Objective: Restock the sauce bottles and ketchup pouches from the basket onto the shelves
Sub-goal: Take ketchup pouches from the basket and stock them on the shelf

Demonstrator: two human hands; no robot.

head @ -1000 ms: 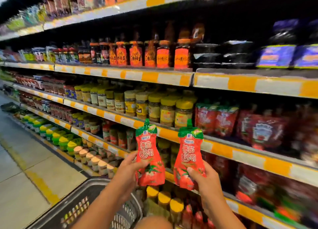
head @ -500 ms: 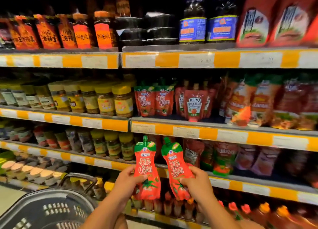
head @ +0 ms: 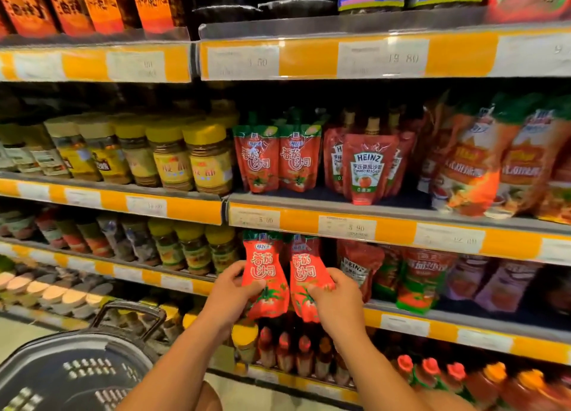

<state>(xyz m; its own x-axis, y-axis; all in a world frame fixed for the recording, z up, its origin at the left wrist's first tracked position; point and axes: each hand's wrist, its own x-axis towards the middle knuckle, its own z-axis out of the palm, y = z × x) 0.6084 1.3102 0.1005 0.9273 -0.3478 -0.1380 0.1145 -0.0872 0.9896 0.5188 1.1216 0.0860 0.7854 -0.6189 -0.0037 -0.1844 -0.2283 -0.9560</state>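
Note:
My left hand [head: 230, 290] grips a red ketchup pouch [head: 265, 265] with a green top, held upright. A second, matching ketchup pouch [head: 304, 270] is gripped by my right hand [head: 335, 296] right beside the first. Both pouches are raised in front of the shelf edge [head: 346, 225], their green tops just under its price strip. Two pouches of the same kind [head: 278, 160] stand on that shelf above, left of the Heinz pouches [head: 367, 166]. The dark basket [head: 71, 373] sits at the lower left, its handle up.
Yellow-lidded jars [head: 173, 157] fill the shelf left of the pouches. Larger red sauce bags [head: 494, 163] stand to the right. More pouches [head: 417, 277] line the shelf behind my hands, and red-capped bottles [head: 432, 370] fill the bottom shelf.
I have moved closer to the shelves and to the right. Both hands have carried the pouches up and forward toward the shelf with the matching pouches.

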